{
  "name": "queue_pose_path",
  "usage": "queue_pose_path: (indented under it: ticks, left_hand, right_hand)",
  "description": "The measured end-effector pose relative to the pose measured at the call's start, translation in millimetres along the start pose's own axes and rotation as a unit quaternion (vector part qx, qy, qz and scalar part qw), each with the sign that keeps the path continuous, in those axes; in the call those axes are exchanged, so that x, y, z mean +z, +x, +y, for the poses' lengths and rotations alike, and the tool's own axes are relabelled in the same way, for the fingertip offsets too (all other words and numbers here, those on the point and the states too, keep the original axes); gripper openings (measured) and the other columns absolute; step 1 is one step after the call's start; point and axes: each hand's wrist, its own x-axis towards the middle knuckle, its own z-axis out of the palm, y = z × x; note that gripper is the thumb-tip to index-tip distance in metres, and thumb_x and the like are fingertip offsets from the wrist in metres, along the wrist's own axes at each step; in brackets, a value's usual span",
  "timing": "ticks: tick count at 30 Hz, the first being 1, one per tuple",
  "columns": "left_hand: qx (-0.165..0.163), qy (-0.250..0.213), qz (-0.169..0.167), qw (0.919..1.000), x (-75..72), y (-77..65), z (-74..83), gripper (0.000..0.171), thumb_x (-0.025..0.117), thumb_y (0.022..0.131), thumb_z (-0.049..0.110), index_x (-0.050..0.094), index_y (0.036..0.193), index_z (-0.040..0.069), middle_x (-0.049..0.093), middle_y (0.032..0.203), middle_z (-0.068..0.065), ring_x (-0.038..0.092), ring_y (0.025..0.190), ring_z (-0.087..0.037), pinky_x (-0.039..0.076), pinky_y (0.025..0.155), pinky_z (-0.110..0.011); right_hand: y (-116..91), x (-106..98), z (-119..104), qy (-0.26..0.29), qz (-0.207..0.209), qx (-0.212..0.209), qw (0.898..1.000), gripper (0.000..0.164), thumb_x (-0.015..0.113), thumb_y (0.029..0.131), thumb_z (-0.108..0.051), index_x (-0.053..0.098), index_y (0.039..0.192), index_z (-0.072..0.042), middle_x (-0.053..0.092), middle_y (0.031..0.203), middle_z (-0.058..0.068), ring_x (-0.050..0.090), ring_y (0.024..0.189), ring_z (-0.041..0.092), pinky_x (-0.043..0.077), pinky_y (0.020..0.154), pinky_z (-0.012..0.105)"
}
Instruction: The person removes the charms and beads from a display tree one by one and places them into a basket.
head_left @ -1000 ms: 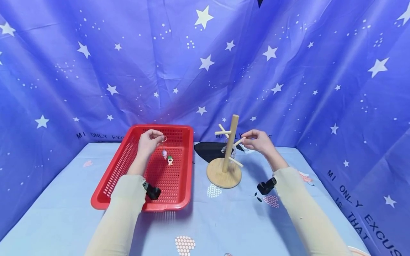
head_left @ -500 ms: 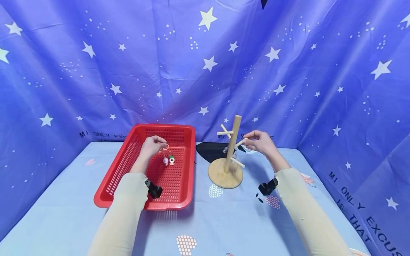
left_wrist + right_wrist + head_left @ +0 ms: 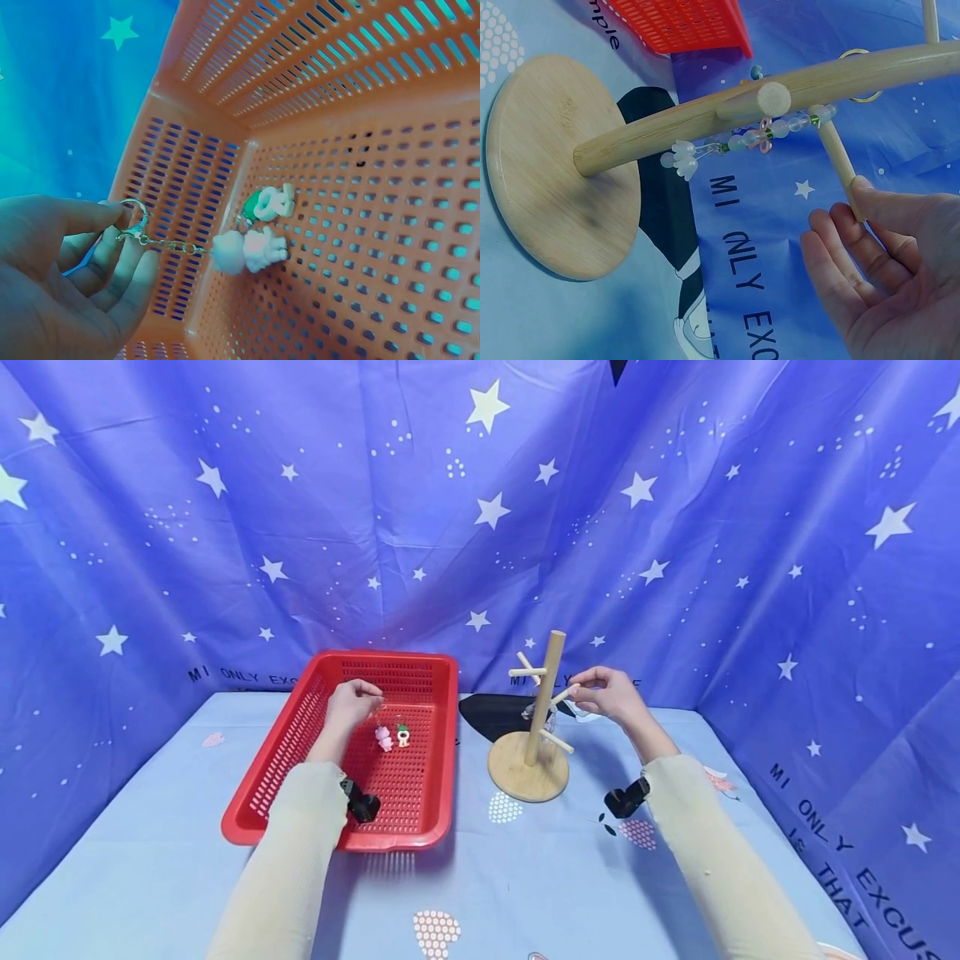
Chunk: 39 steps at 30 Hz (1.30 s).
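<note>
A pink figure keychain (image 3: 384, 739) is inside the red basket (image 3: 451, 735), close beside a green-and-white charm (image 3: 403, 737), with its ring (image 3: 146, 215) pinched in the fingertips of the person's left hand (image 3: 348, 703); whether the figure hangs or rests cannot be told. Right of the basket, the right hand (image 3: 611, 695) grips the tip of a peg (image 3: 835, 154) on the wooden stand (image 3: 546, 693), where a beaded strand (image 3: 780, 129) also hangs, before a blue star-printed curtain (image 3: 420, 493).
</note>
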Motion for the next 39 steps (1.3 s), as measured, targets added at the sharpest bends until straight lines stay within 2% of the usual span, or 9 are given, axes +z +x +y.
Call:
queue_pose_path:
  ticks: [3,8,13,16,21,24,28,33,39]
  left_hand:
    - [-0.005,0.016,0.008,0.9998,0.1,0.4,-1.5,0.016,0.062,0.094,0.011,0.068,0.105,0.001,0.07,0.09,-0.009,0.058,0.072,-0.013,0.044,0.06,-0.021]
    - [-0.004,0.04,0.037,0.9985,-1.1,0.4,-2.8,0.017,0.062,0.095,0.012,0.069,0.106,0.003,0.068,0.099,-0.014,0.058,0.085,-0.02,0.045,0.072,-0.028]
    - [-0.002,0.02,0.056,0.9982,-3.0,-0.2,-0.3,0.018,0.061,0.095,0.014,0.068,0.107,0.003,0.068,0.099,-0.013,0.059,0.09,-0.024,0.045,0.074,-0.03]
    - [0.002,0.005,0.064,0.998,-3.9,-1.0,2.0,0.019,0.062,0.095,0.015,0.068,0.109,0.003,0.067,0.095,-0.01,0.058,0.085,-0.02,0.043,0.072,-0.027]
    - [0.006,-0.033,0.077,0.9964,-4.4,-2.8,6.5,0.02,0.063,0.094,0.014,0.067,0.11,0.004,0.066,0.088,-0.002,0.055,0.071,-0.005,0.043,0.067,-0.019]
    - [0.011,-0.077,0.071,0.9944,-4.3,-4.1,10.2,0.02,0.062,0.095,0.012,0.064,0.112,0.001,0.065,0.085,0.001,0.058,0.068,0.0,0.047,0.064,-0.013]
    - [0.018,-0.134,0.053,0.9894,-5.0,-5.4,15.3,0.022,0.061,0.096,0.008,0.06,0.115,-0.003,0.062,0.086,0.002,0.063,0.07,-0.001,0.052,0.063,-0.012]
    - [0.025,-0.174,0.029,0.984,-5.8,-8.0,23.1,0.026,0.06,0.097,0.007,0.057,0.119,-0.006,0.059,0.087,0.002,0.064,0.074,-0.002,0.052,0.064,-0.01]
    - [0.037,-0.22,0.0,0.9747,-9.3,-12.8,33.8,0.027,0.058,0.098,0.004,0.054,0.122,-0.009,0.057,0.08,0.009,0.061,0.068,0.004,0.054,0.065,-0.011]
  right_hand:
    - [0,0,0,-0.001,0.003,0.001,1.0,0.033,0.061,0.098,-0.007,0.055,0.126,0.009,0.063,0.087,-0.007,0.066,0.084,0.007,0.06,0.083,0.022]
    - [0,1,-2,-0.005,0.003,0.005,1.0,0.036,0.061,0.098,-0.008,0.054,0.128,0.01,0.063,0.088,-0.005,0.066,0.083,0.006,0.059,0.087,0.024]
    - [-2,0,-3,-0.001,0.002,0.007,1.0,0.04,0.062,0.098,-0.008,0.052,0.131,0.011,0.065,0.092,-0.003,0.065,0.078,0.001,0.058,0.092,0.028]
    - [-2,0,-4,0.0,0.001,0.009,1.0,0.039,0.062,0.097,-0.008,0.053,0.13,0.01,0.065,0.094,-0.001,0.065,0.079,0.002,0.058,0.091,0.027]
    - [-2,1,-3,0.007,0.003,0.012,1.0,0.037,0.063,0.097,-0.007,0.054,0.129,0.009,0.065,0.096,0.001,0.065,0.081,0.004,0.059,0.084,0.021]
    - [-2,1,-3,0.012,0.004,0.015,1.0,0.037,0.063,0.097,-0.007,0.054,0.129,0.009,0.064,0.096,0.001,0.064,0.081,0.004,0.059,0.081,0.018]
    - [-1,2,-3,0.013,0.002,0.013,1.0,0.037,0.063,0.097,-0.006,0.054,0.128,0.01,0.063,0.094,0.0,0.063,0.08,0.004,0.059,0.085,0.022]
    - [-2,2,-4,0.009,0.001,0.011,1.0,0.036,0.062,0.097,-0.005,0.054,0.128,0.011,0.063,0.094,0.0,0.063,0.079,0.003,0.059,0.088,0.025]
    - [-2,1,-5,0.0,0.008,0.018,1.0,0.036,0.063,0.097,-0.005,0.054,0.129,0.01,0.062,0.097,0.002,0.062,0.08,0.004,0.059,0.085,0.022]
